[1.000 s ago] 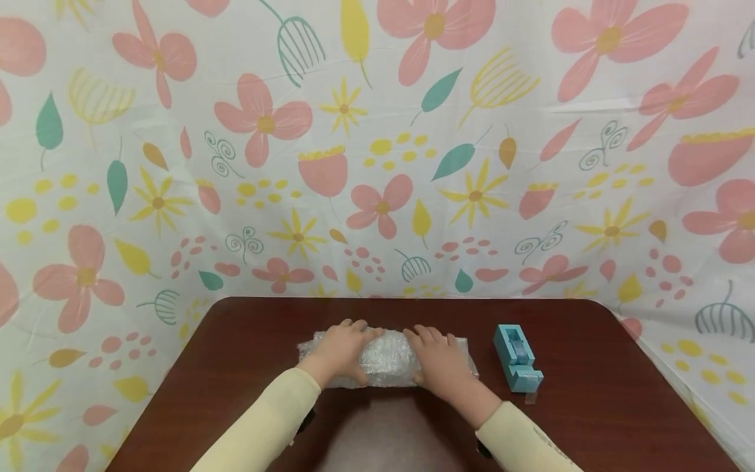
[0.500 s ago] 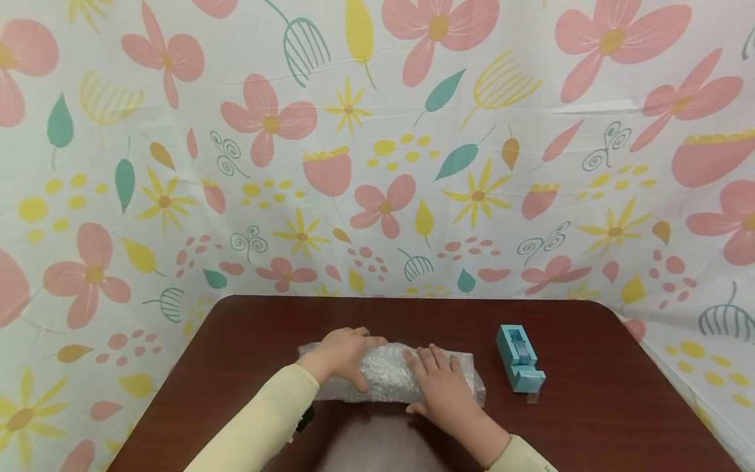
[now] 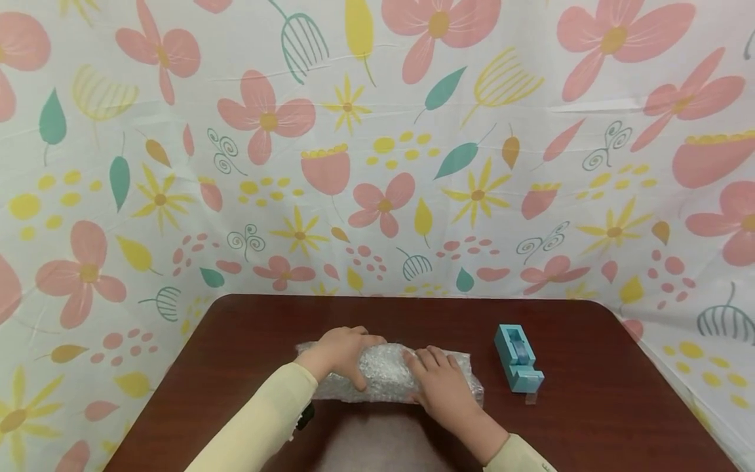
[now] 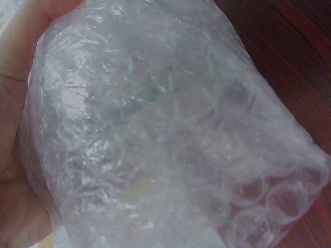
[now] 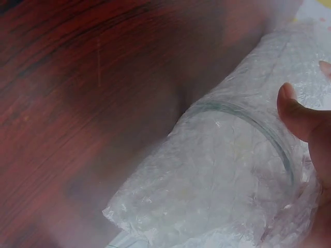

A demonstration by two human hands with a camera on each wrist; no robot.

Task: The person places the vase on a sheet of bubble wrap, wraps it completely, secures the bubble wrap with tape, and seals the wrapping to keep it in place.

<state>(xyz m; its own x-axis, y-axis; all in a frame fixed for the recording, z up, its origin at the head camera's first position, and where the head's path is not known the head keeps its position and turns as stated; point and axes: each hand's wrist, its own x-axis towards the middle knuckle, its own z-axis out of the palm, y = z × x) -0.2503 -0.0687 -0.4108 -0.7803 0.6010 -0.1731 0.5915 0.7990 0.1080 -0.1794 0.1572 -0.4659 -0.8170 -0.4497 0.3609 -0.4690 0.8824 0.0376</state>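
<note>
A glass object rolled in clear bubble wrap (image 3: 386, 370) lies lengthwise across the table in front of me. In the right wrist view a curved, greenish glass rim (image 5: 248, 116) shows through the bubble wrap; the object's full shape is hidden. My left hand (image 3: 341, 354) grips the left part of the bundle, thumb on the near side and fingers over the far side. On the right part my right hand (image 3: 445, 390) holds it, fingers over the top and thumb at the near side. Loose, flattened wrap (image 4: 269, 201) sticks out at the left end.
A light blue tape dispenser (image 3: 519, 359) with a roll of clear tape stands right of the bundle, a strip of tape (image 3: 531, 398) hanging from its near end. Behind the dark red-brown table (image 3: 253, 321) hangs a floral cloth (image 3: 383, 164).
The wrapped bundle has come a little toward me and turned slightly, with both hands on it. My right hand has shifted nearer. The tape dispenser stays in place.
</note>
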